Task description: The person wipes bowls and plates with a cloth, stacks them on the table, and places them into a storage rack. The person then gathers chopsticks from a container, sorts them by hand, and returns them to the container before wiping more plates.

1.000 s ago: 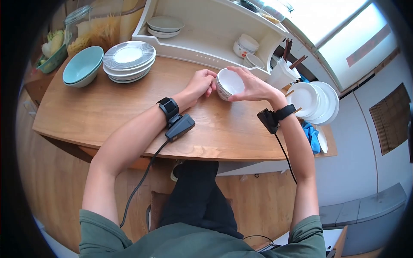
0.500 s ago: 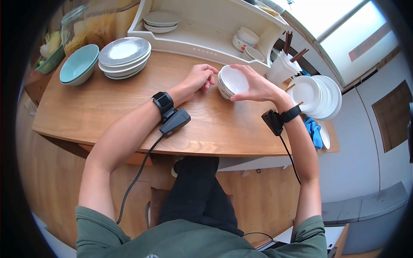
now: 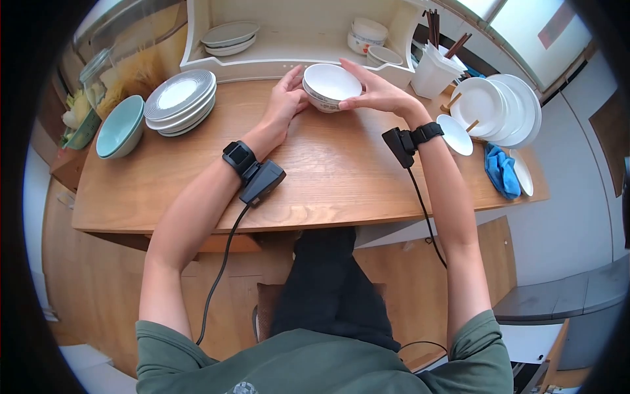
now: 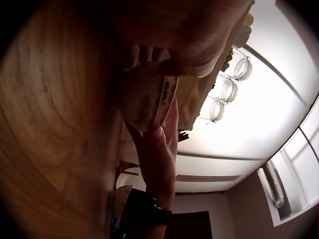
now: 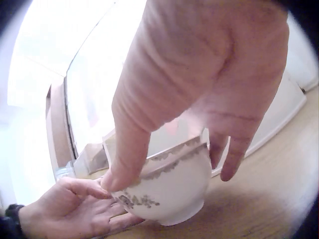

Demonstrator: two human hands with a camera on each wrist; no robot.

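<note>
Two nested white bowls (image 3: 331, 82) with a floral pattern on the outside are held between both hands near the shelf at the back of the table. My right hand (image 3: 380, 92) grips them from the right, thumb at the near side and fingers over the far rim. From the left, my left hand (image 3: 287, 105) holds the bowls' side. In the right wrist view, the left fingers (image 5: 117, 221) reach low beside the bowls' foot, the thumb higher up. The bowls' foot shows close over the table there. In the left wrist view, the bowls (image 4: 149, 97) appear dark.
A white shelf (image 3: 275, 69) with plates and bowls spans the back. Stacked plates (image 3: 180, 98) and turquoise bowls (image 3: 121, 128) stand left on the wooden table (image 3: 315, 177). Right are a chopstick holder (image 3: 433, 72), racked white plates (image 3: 505, 108) and a blue cloth (image 3: 502, 172).
The left hand, earlier apart from the bowls, has come against their left side. The bowls have moved back toward the shelf and tilt less, with the right hand still gripping them. The head view has shifted.
</note>
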